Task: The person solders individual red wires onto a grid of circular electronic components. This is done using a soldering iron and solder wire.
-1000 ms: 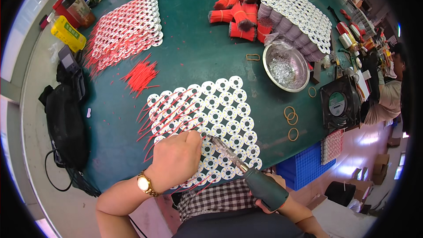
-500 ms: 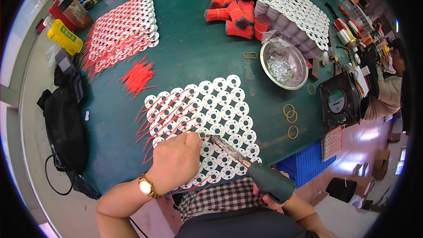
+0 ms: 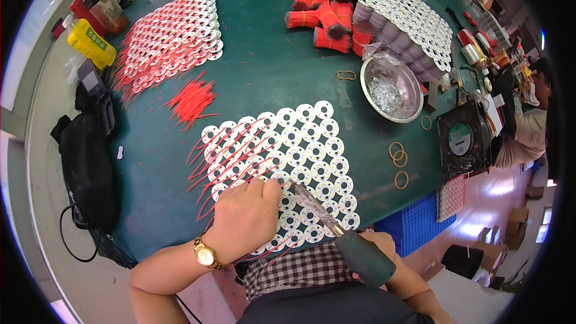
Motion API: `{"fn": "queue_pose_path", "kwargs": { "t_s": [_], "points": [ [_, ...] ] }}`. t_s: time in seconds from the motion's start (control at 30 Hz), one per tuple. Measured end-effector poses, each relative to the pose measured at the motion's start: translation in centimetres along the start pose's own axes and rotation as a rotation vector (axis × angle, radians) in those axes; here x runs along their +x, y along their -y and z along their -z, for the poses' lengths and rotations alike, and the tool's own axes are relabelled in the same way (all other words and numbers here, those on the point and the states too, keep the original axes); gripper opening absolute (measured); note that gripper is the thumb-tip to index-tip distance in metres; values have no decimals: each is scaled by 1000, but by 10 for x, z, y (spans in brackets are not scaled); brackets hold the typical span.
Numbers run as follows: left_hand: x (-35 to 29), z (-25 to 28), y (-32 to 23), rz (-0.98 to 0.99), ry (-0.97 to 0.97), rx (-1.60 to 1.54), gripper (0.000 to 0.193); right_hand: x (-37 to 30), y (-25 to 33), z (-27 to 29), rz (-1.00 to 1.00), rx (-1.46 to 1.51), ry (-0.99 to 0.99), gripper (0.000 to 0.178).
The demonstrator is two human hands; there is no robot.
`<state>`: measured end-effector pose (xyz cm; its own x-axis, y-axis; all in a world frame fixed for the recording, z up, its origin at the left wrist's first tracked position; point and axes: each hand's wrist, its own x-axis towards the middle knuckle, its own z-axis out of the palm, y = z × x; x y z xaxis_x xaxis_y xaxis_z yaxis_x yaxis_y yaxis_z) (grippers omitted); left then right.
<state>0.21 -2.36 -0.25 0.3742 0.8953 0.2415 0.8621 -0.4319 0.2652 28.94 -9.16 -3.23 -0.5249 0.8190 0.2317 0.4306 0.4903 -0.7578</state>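
A panel of joined round white circuit boards (image 3: 315,152) lies in front of me, with red wires (image 3: 234,158) across its left part. My left hand (image 3: 247,213), with a gold watch (image 3: 204,255) at the wrist, rests closed on the panel. Its fingertips are hidden beneath it, so what they pinch cannot be seen. In my right hand (image 3: 382,243) is a soldering iron (image 3: 367,259) with a dark green grip and a stained metal barrel. The iron's tip meets a board just right of my left knuckles.
Loose red wires (image 3: 193,101) lie beyond the panel, near a wired stack of boards (image 3: 174,33). Bundled red wires (image 3: 332,18), a tall board stack (image 3: 408,18) and a metal bowl (image 3: 414,93) stand farther right. A black fan (image 3: 447,144) sits at the right edge; a co-worker (image 3: 528,123) is beyond.
The soldering iron's barrel has tilted more steeply and its grip has dropped slightly. More of my right hand shows beside the grip. My left hand stays closed on the panel; the whole view shifted slightly.
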Motion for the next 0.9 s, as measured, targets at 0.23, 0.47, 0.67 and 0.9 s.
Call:
{"fn": "queue_pose_path", "kwargs": {
  "t_s": [0.23, 0.47, 0.67, 0.9],
  "points": [
    [0, 4, 1, 4, 11, -11, 18, 1, 13, 9, -277, 269, 161, 58],
    [3, 26, 1, 226, 68, -130, 17, -4, -6, -11, -120, 229, 12, 57],
    [-6, 20, -2, -102, -108, -102, 12, -5, 5, 4, -462, 417, 218, 63],
    [-3, 11, 0, -51, 38, -112, 15, -28, 10, 5, -417, 381, 139, 67]
  ]
}}
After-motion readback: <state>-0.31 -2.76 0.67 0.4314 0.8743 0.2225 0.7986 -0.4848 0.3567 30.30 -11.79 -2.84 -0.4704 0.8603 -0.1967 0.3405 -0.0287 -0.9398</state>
